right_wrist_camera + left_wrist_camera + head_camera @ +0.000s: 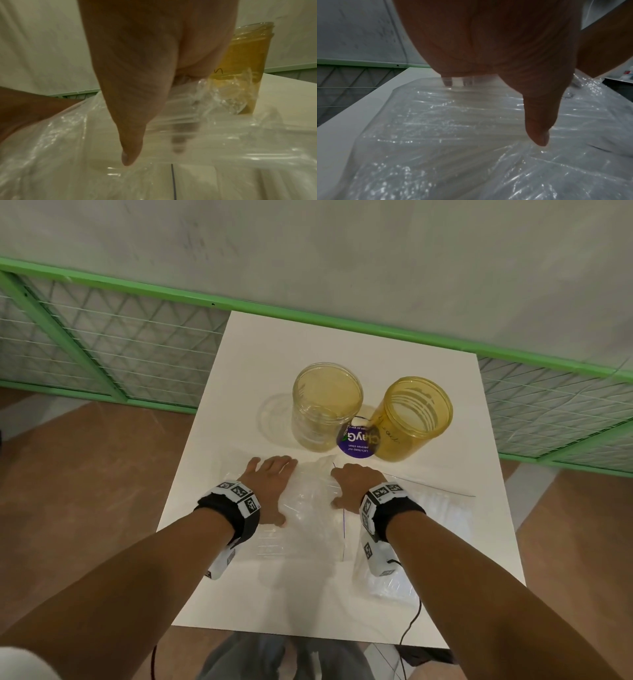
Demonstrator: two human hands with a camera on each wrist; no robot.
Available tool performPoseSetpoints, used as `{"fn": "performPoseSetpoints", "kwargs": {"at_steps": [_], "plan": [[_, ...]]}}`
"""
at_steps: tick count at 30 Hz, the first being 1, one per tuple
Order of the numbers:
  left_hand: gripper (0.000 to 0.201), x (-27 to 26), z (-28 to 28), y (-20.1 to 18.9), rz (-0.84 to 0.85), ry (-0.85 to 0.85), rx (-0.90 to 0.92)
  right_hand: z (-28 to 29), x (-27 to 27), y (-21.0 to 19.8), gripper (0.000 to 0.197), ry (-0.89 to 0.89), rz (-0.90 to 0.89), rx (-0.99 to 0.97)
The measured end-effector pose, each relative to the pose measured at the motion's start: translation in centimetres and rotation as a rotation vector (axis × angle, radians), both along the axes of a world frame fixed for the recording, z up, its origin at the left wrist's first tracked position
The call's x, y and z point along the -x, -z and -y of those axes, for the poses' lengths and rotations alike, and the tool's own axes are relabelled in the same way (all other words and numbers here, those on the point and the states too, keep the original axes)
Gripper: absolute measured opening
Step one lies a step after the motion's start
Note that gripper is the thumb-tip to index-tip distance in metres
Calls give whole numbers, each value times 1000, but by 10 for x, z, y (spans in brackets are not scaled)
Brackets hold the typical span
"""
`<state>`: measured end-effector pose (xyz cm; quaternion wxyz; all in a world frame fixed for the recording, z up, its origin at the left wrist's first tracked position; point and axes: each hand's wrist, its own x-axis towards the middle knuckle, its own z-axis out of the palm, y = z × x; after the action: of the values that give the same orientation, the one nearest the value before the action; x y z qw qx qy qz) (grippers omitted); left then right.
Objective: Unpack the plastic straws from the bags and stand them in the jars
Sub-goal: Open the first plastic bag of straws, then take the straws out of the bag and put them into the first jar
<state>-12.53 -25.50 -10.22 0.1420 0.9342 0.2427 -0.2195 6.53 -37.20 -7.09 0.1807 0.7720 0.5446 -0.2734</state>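
Left hand (pixel 270 487) lies flat on the straw bag (pixel 308 508); right hand (pixel 352 486) pinches its film. A sharp tug could scatter straws or topple the near jars (pixel 327 405).

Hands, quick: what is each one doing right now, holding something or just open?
Left hand: open, fingers spread flat on the clear bag of straws.
Right hand: fingers curled round the same bag's bunched plastic, thumb on top.
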Motion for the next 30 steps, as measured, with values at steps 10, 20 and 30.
{"fn": "performPoseSetpoints", "kwargs": {"at_steps": [10, 20, 30], "plan": [[129, -1, 5, 3, 25, -6, -49, -2, 1, -3, 63, 6, 37, -36], [115, 10, -1, 0, -167, -82, -63, 31, -47, -42, 45, 27, 174, -21], [109, -56, 26, -51, 434, -81, 94, 45, -79, -85, 42, -117, 395, -62]]}}
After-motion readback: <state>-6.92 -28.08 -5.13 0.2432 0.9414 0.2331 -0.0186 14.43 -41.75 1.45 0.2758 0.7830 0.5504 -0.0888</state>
